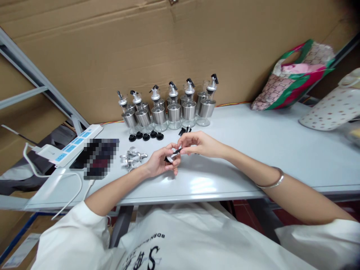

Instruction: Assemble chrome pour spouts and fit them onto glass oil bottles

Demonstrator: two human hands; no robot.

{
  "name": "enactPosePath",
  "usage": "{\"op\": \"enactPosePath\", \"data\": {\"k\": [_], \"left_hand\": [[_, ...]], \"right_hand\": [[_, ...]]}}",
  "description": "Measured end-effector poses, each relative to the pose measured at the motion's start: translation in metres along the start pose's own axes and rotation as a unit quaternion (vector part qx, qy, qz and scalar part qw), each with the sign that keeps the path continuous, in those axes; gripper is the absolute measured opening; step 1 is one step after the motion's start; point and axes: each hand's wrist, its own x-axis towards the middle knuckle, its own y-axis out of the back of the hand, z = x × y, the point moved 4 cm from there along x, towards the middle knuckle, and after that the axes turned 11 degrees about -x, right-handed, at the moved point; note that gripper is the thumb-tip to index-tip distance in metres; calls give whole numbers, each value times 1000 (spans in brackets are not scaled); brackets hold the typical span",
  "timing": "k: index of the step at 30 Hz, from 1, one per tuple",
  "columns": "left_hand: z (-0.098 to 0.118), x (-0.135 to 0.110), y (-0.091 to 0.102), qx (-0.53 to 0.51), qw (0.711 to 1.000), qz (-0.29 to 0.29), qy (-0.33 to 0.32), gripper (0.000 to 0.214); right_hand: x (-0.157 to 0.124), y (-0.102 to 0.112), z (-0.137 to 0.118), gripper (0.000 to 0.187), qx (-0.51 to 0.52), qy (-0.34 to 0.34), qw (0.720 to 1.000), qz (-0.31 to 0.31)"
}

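Note:
My left hand [161,162] is closed around a silver-and-black pour spout [170,157], held just above the table. At its upper end my right hand [198,144] pinches a small black lever [177,151], which touches the spout. Fingers partly cover both pieces. To the left of my left hand lies a pile of loose silver spout tops [132,159]. Several black stoppers [146,137] lie behind it, and small black levers [184,131] rest beyond my right hand. Farther back stand rows of glass oil bottles [174,111] with steel sleeves; the front ones carry spouts.
A white power strip [77,144] with a plugged-in charger and cable lies on the left, beside a dark blurred-out device [101,159]. A patterned bag [292,80] and a white dotted container [333,107] are at right. Cardboard [180,45] backs the grey table [253,150].

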Motion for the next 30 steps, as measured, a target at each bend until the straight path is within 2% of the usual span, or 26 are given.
{"op": "enactPosePath", "data": {"k": [4,10,14,18,23,30], "left_hand": [[1,1,2,-7,1000,-5,-8,21],[1,2,2,-29,999,20,0,23],[1,1,3,-36,999,24,1,21],[0,1,5,-39,999,32,-3,24],[-3,2,3,-35,999,11,17,32],[-7,7,4,-12,999,44,22,40]], "right_hand": [[0,-1,3,28,12,-10,1000,-12],[2,4,5,28,6,12,999,30],[2,3,6,29,1,15,999,33],[1,3,4,27,-21,28,999,40],[1,2,3,27,-26,36,998,35],[2,0,9,27,-23,21,999,32]]}}
